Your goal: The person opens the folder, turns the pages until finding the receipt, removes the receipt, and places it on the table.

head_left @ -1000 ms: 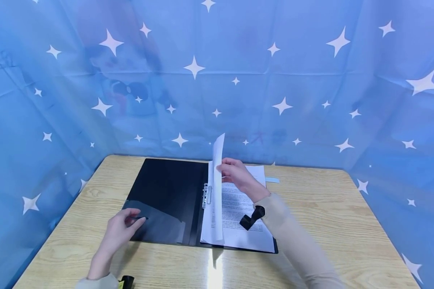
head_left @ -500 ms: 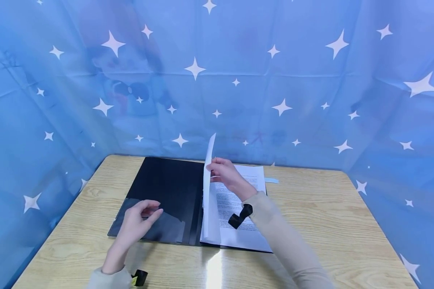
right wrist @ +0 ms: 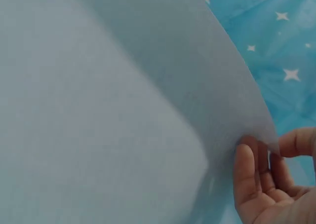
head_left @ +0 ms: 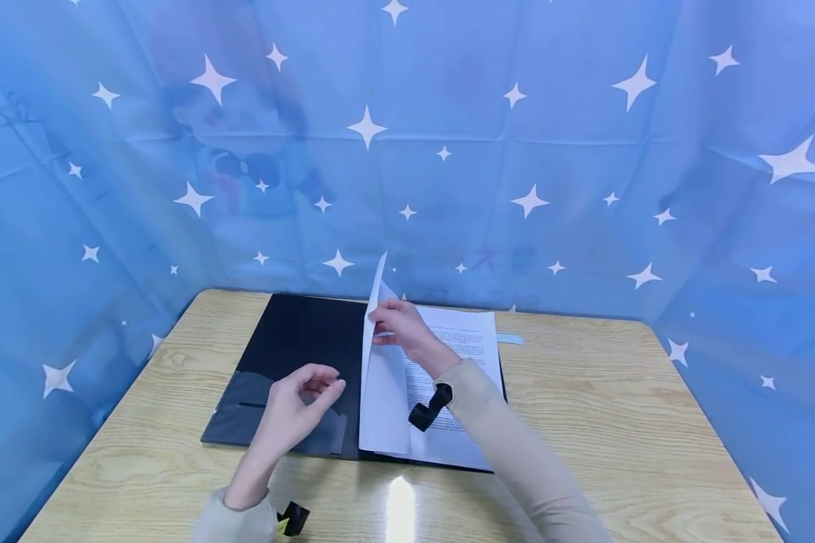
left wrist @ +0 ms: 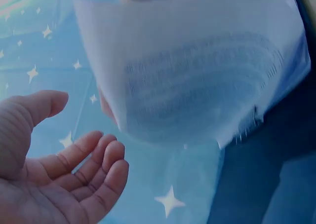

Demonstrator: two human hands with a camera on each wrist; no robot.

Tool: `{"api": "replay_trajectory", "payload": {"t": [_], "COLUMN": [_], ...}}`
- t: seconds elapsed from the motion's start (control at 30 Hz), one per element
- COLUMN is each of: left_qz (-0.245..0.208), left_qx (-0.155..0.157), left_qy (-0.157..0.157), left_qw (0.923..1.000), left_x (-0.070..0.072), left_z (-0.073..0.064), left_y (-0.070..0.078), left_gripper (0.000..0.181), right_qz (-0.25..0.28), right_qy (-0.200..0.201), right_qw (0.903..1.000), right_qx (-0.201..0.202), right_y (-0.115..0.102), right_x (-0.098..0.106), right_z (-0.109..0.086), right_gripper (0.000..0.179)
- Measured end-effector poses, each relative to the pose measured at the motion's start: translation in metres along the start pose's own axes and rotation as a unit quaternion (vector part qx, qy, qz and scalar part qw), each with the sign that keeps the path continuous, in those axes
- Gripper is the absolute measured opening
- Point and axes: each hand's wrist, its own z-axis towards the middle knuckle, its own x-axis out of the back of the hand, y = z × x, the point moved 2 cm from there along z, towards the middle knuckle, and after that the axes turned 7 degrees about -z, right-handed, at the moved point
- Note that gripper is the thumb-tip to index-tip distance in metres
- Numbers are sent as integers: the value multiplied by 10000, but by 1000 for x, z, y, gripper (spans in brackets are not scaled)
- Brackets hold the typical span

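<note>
A black folder (head_left: 312, 324) lies spread on the table, with a stack of printed pages (head_left: 458, 335) on its right half. My right hand (head_left: 407, 332) pinches the edge of a paper sheet (head_left: 385, 392), which stands raised and bowed near the folder's spine. In the right wrist view, thumb and fingers of the right hand (right wrist: 271, 192) meet at the margin of the sheet (right wrist: 123, 105). My left hand (head_left: 302, 403) hovers over the folder's left cover, fingers loosely bent, holding nothing. The left wrist view has blurred print on the sheet (left wrist: 197, 81), apart from the left hand (left wrist: 74, 179).
A clear pocket (head_left: 244, 411) with a dark slot covers the lower part of the left cover. Beyond the stack's right edge a light blue tab (head_left: 511, 339) sticks out. The wooden table (head_left: 618, 422) meets a blue star-patterned curtain (head_left: 448, 188) behind.
The right hand has carried the sheet leftward across the spine, uncovering more of the printed page below. My left hand has moved right, from the folder's left edge toward the sheet.
</note>
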Motion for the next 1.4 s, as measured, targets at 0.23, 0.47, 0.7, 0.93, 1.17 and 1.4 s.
{"api": "replay_trajectory", "payload": {"t": [0.23,0.47,0.7,0.93,1.17,1.4], "left_qz": [-267,38,304,516,636,803], "left_qx": [411,610,635,450,527,674], "left_qy": [-70,-88,-16,201,364,521], "left_qw": [9988,9981,9975,9975,9959,9931], "left_x": [-13,-19,-18,-17,-13,-3], "left_z": [-2,-5,-5,-4,-4,-2], "left_y": [17,19,19,16,11,4], "left_gripper": [24,26,24,23,21,20], "right_qz": [131,217,350,517,514,318], "right_qy": [29,95,125,72,-259,-298], "right_qw": [9999,9997,9992,9985,9983,9990], "right_qx": [-56,-71,-159,-190,13,77], "right_y": [-3,-6,-4,-2,2,10], "right_x": [-11,-15,-16,-16,-12,0], "right_z": [1,0,0,0,-1,-4], "right_gripper": [6,7,6,5,9,27]}}
